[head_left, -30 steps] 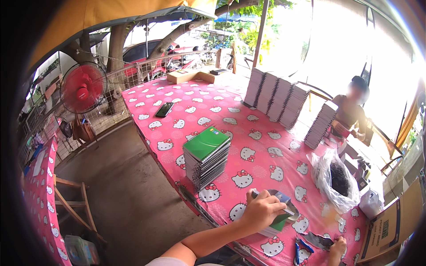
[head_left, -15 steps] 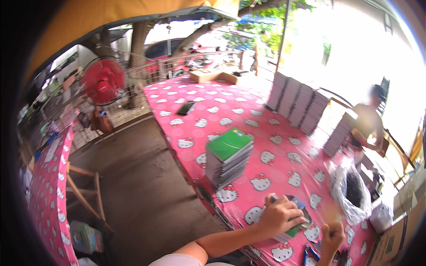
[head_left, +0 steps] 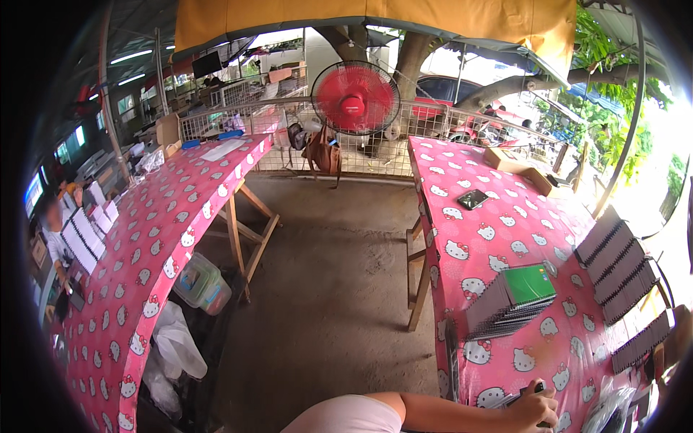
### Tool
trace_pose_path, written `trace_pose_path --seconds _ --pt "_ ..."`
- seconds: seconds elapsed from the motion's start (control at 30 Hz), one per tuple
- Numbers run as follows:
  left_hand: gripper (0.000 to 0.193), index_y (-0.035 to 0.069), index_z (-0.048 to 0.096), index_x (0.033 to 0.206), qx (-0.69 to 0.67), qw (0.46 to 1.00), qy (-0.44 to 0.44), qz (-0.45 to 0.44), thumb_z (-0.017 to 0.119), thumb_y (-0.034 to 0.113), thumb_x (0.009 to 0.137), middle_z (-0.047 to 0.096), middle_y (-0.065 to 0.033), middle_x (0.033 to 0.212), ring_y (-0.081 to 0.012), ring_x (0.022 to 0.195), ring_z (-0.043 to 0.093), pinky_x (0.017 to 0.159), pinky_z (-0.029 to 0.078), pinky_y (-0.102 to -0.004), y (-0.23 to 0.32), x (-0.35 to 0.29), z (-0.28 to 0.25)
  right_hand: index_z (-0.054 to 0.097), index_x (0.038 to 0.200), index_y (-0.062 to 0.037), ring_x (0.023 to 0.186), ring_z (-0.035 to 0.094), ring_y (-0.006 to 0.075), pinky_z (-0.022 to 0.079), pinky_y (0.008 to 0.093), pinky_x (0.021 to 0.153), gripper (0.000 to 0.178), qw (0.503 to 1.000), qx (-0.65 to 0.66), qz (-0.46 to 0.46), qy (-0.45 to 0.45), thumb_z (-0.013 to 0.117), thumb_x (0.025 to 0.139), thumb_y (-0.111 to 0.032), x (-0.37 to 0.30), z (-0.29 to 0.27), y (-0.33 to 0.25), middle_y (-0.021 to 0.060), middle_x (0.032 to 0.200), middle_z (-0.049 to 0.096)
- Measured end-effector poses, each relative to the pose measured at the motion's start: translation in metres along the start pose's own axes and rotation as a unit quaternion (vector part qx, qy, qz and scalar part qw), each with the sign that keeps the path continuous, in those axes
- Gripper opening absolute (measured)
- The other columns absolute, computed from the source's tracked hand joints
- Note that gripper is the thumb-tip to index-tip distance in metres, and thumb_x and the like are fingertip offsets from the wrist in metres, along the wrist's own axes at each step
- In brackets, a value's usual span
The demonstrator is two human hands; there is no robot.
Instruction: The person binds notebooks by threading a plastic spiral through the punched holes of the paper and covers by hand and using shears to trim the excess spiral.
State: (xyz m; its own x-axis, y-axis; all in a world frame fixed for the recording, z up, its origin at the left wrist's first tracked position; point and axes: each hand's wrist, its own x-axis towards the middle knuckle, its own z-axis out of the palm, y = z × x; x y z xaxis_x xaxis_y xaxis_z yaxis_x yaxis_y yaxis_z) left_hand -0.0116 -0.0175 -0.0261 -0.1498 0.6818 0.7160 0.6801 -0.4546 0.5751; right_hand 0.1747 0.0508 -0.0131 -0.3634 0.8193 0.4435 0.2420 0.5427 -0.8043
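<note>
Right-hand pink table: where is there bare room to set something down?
Bare pink cartoon-print tablecloth lies between the black rectangular phone and the green-covered spiral notebook stack, and again between that stack and the left hand. Crowded: the right side, with tall wire-bound paper stacks and a clear plastic bag.

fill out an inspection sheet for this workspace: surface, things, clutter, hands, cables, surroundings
surface: pink patterned tablecloth, with a similar cloth on the table to the left
things: spiral-bound notebook stack, green cover on top; taller bound stacks to its right
clutter: dark phone and cardboard box on the right table; lidded plastic tub beside the left table
hands: left hand low over the right table, its grip too hidden to tell; right hand not in view
cables: nothing clearly seen
surroundings: red fan before a mesh fence; another person at far left
</note>
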Motion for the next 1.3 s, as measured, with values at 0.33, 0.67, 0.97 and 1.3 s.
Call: trace_pose_path --seconds 0.33,0.67,0.97,1.3 --pt "0.019 0.016 0.072 0.077 -0.038 0.999 -0.001 -0.030 0.073 0.033 0.070 0.062 -0.0056 0.076 -0.0283 0.087 0.055 0.078 0.043 -0.0425 -0.004 -0.003 -0.002 0.068 0.094 0.0052 0.079 0.059 0.0185 0.053 0.0268 0.064 0.027 0.996 0.066 -0.043 -0.030 0.065 0.071 0.019 0.014 -0.005 0.024 0.0128 0.093 0.063" --pt "0.019 0.018 0.072 0.079 0.013 0.999 -0.005 -0.029 0.072 0.035 0.071 0.062 -0.0032 0.077 -0.0280 0.090 0.055 0.085 0.035 -0.0535 0.002 0.000 -0.003 0.069 0.095 0.0033 0.080 0.061 0.0191 0.053 0.0275 0.069 0.024 0.991 0.020 -0.111 -0.076 0.060 0.076 0.014 0.009 -0.002 -0.010 0.0145 0.089 0.065" --pt "0.018 0.016 0.070 0.081 -0.028 0.996 -0.026 -0.085 0.070 0.033 0.077 0.060 0.0019 0.088 -0.0199 0.103 0.050 0.096 0.022 -0.0521 0.000 -0.002 0.011 0.069 0.096 0.0042 0.077 0.062 0.0187 0.052 0.0262 0.070 0.020 0.991 -0.032 -0.066 -0.112 0.061 0.078 0.009 0.012 0.001 -0.041 0.0119 0.087 0.066" --pt "0.018 0.017 0.070 0.092 0.018 0.998 -0.016 -0.057 0.070 0.029 0.078 0.058 0.0054 0.086 -0.0173 0.100 0.049 0.095 0.025 -0.0570 -0.001 -0.004 0.011 0.062 0.107 -0.0043 0.066 0.055 0.0154 0.044 0.0291 0.057 0.021 0.976 -0.150 -0.130 -0.085 0.064 0.087 -0.008 0.006 0.002 -0.014 0.0066 0.082 0.063"
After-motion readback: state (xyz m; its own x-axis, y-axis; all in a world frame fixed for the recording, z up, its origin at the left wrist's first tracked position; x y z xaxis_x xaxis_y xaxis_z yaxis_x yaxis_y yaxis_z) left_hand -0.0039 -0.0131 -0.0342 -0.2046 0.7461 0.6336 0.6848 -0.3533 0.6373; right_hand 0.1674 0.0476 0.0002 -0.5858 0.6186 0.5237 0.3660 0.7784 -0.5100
